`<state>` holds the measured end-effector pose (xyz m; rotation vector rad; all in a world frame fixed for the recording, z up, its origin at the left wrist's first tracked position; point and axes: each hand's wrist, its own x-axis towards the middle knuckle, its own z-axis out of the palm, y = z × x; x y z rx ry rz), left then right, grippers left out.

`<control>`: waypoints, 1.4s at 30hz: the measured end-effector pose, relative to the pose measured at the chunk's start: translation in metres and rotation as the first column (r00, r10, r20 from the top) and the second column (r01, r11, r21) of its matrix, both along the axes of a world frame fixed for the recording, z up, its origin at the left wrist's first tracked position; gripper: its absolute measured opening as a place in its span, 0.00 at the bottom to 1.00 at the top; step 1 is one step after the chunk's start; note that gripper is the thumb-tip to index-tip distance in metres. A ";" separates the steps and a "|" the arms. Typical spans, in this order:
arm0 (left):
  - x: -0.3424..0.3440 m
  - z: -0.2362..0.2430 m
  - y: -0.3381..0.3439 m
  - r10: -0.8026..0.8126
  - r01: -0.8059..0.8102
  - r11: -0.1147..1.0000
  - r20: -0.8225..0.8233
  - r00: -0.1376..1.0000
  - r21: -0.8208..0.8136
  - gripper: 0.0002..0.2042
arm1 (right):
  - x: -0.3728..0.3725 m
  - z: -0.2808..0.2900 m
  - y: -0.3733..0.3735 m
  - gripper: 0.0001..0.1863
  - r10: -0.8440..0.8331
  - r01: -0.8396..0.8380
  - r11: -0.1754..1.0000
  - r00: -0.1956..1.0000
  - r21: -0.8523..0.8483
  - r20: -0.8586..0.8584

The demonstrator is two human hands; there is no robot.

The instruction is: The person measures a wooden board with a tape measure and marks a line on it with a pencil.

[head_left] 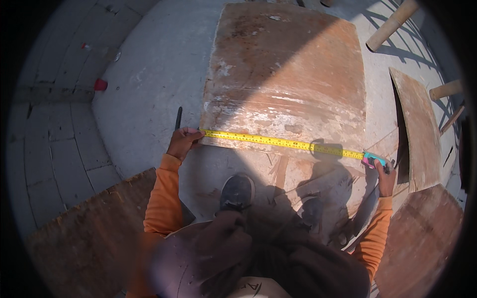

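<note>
Blade (pixel 248 138) of the tape measure runs across the near end of the large sheet (pixel 288 74), roughly parallel to the near edge; whether it lies flat throughout, cannot tell. Left hand (pixel 184 142): fingers closed, pinching the blade's free end at the sheet's near left corner. Right hand (pixel 385 176): clamped around the case (pixel 372 161), by the near right corner.

Risks (judgement): if the left pinch slips, the blade could recoil toward the case, and the edge could nick fingers. If either end is off the sheet's edge, or the blade skews or bows, the reading would be false. The wearer's shadow crosses the blade near the case and could make marks there hard to read. A shoe (pixel 237 192) stands close to the near edge; a careless step could shift the sheet.

Materials: blade thin, yellow, dark-marked, apparently metal. Case compact, teal and pink, probably plastic. Sheet looks like plywood: flat, near-rectangular, reddish brown, scuffed, with pale crusty patches thickest near the blade. Floor (pixel 154 64) grey, concrete-like, smooth. Narrower panel (pixel 422 134) to the right, similarly worn. Pole (pixel 395 24) round, woody, tan.
</note>
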<state>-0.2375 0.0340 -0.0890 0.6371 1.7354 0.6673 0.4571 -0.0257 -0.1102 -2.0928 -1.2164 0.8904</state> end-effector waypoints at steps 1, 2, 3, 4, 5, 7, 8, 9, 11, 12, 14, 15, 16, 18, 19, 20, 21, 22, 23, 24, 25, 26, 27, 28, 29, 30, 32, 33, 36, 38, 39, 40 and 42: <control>-0.001 0.000 0.000 -0.001 0.001 1.000 -0.012 1.000 0.007 0.14 | -0.002 0.002 0.002 0.28 0.015 -0.014 1.000 1.000 -0.013 0.017; -0.002 0.000 -0.001 -0.002 0.003 1.000 -0.024 1.000 0.015 0.14 | -0.004 0.004 0.003 0.28 0.002 -0.001 0.999 1.000 -0.038 0.020; 0.001 0.002 0.000 -0.017 0.018 1.000 -0.045 0.999 0.006 0.14 | -0.005 0.008 0.004 0.28 -0.013 0.015 0.998 1.000 -0.065 0.028; 0.003 0.004 0.002 -0.034 0.034 0.999 -0.066 0.997 -0.003 0.14 | -0.006 0.010 0.004 0.28 -0.028 0.031 0.995 0.999 -0.092 0.036; 0.005 0.007 0.004 -0.051 0.051 0.999 -0.089 0.995 -0.012 0.14 | -0.006 0.010 0.005 0.28 -0.023 0.024 0.995 1.000 -0.093 0.013; 0.013 0.011 0.007 -0.122 0.138 0.990 -0.288 0.950 0.038 0.15 | -0.003 0.010 0.005 0.28 -0.020 0.017 0.996 0.999 -0.089 -0.032; 0.017 0.012 0.009 -0.154 0.190 0.980 -0.385 0.910 0.057 0.16 | -0.002 0.008 0.005 0.29 0.016 -0.017 0.998 1.000 -0.060 -0.013; 0.020 0.010 0.008 -0.198 0.317 0.937 -0.525 0.828 0.148 0.16 | -0.003 0.009 0.004 0.29 0.046 -0.046 0.998 0.999 -0.033 0.012; 0.023 0.002 0.001 -0.202 0.585 0.763 -0.760 0.618 0.274 0.18 | -0.006 0.011 0.004 0.30 0.061 -0.061 0.998 0.998 -0.032 0.026; 0.030 -0.001 -0.001 -0.181 0.647 0.698 -0.799 0.574 0.307 0.18 | -0.007 0.014 0.004 0.31 0.048 -0.047 0.997 0.999 -0.059 0.021; 0.052 0.004 -0.002 -0.111 0.750 0.550 -0.858 0.501 0.367 0.18 | -0.006 0.007 0.001 0.33 0.050 -0.049 0.999 0.991 -0.007 0.124; 0.074 0.009 0.001 -0.123 0.766 0.524 -0.857 0.501 0.372 0.17 | -0.006 0.005 0.001 0.34 0.057 -0.059 0.998 0.986 0.011 0.159; 0.102 0.020 0.001 -0.127 0.778 0.506 -0.860 0.494 0.372 0.15 | -0.006 0.005 0.001 0.35 0.074 -0.081 0.996 0.980 0.030 0.187; 0.151 0.025 0.001 -0.200 0.824 0.401 -0.839 0.505 0.401 0.13 | -0.012 0.012 0.001 0.35 0.040 -0.041 0.999 0.996 0.019 0.078; 0.175 0.024 0.001 -0.277 0.848 0.310 -0.812 0.513 0.430 0.12 | -0.010 0.010 0.000 0.35 0.038 -0.040 0.999 0.998 0.027 0.053; 0.199 0.014 0.000 -0.316 0.875 0.184 -0.816 0.485 0.448 0.11 | -0.012 0.012 0.000 0.35 0.039 -0.042 0.999 0.997 0.033 0.070; 0.222 0.003 -0.002 -0.407 0.888 0.039 -0.805 0.432 0.458 0.13 | -0.014 0.017 -0.002 0.35 0.039 -0.042 0.999 0.995 0.033 0.090; 0.245 -0.007 -0.009 -0.468 0.898 -0.076 -0.810 0.353 0.434 0.17 | -0.014 0.021 -0.003 0.34 0.042 -0.046 0.998 0.993 0.033 0.113; 0.268 -0.008 -0.011 -0.498 0.905 -0.195 -0.833 0.240 0.377 0.23 | -0.004 0.007 -0.006 0.35 0.019 -0.027 0.998 0.991 0.061 0.131; 0.282 -0.019 -0.015 -0.531 0.914 -0.222 -0.828 0.177 0.338 0.27 | -0.008 0.000 -0.001 0.35 0.022 -0.030 0.998 0.987 0.049 0.158; 0.297 -0.022 -0.015 -0.504 0.906 -0.265 -0.849 0.160 0.329 0.30 | -0.012 0.000 -0.001 0.35 0.021 -0.028 0.999 0.981 0.035 0.194; 0.309 -0.024 -0.014 -0.459 0.935 -0.233 -0.878 0.137 0.267 0.31 | -0.015 0.000 -0.001 0.35 0.021 -0.026 0.999 0.973 0.022 0.230; 0.321 -0.024 -0.012 -0.419 0.956 -0.204 -0.901 0.109 0.211 0.31 | -0.018 0.006 -0.003 0.36 0.033 -0.040 0.999 0.960 0.020 0.277; 0.328 -0.024 -0.009 -0.380 0.973 -0.171 -0.922 0.077 0.152 0.32 | -0.016 0.006 -0.004 0.36 0.045 -0.056 0.998 0.965 0.037 0.259; 0.330 -0.038 -0.007 -0.355 0.973 -0.167 -0.930 0.092 0.160 0.33 | -0.013 0.001 -0.004 0.36 0.057 -0.072 0.996 0.969 0.055 0.240; 0.331 -0.043 -0.006 -0.301 0.977 -0.181 -0.952 0.050 0.109 0.33 | -0.017 0.002 -0.005 0.36 0.061 -0.078 0.994 0.975 0.074 0.213; 0.330 -0.052 -0.005 -0.187 0.980 -0.201 -0.982 -0.042 -0.004 0.32 | -0.022 0.007 -0.004 0.35 0.112 -0.158 0.977 0.951 0.142 0.287; 0.332 -0.053 -0.005 -0.203 0.980 -0.200 -0.979 -0.032 0.009 0.32 | -0.025 0.011 -0.005 0.35 0.129 -0.193 0.968 0.930 0.161 0.344; 0.333 -0.052 -0.006 -0.246 0.978 -0.200 -0.969 -0.001 0.050 0.32 | -0.033 0.025 0.000 0.33 0.169 -0.250 0.954 0.906 0.167 0.389; 0.333 -0.053 -0.005 -0.273 0.975 -0.202 -0.962 0.030 0.088 0.31 | -0.030 0.028 0.001 0.32 0.178 -0.261 0.950 0.903 0.170 0.392; 0.333 -0.053 -0.006 -0.296 0.972 -0.204 -0.954 0.057 0.121 0.31 | -0.029 0.026 0.000 0.32 0.178 -0.264 0.949 0.902 0.175 0.394; 0.332 -0.053 -0.006 -0.320 0.967 -0.204 -0.944 0.084 0.155 0.30 | -0.028 0.024 0.000 0.31 0.178 -0.267 0.947 0.900 0.178 0.397; 0.331 -0.053 -0.006 -0.348 0.961 -0.206 -0.932 0.106 0.186 0.30 | -0.028 0.024 -0.002 0.29 0.181 -0.270 0.937 0.917 0.220 0.355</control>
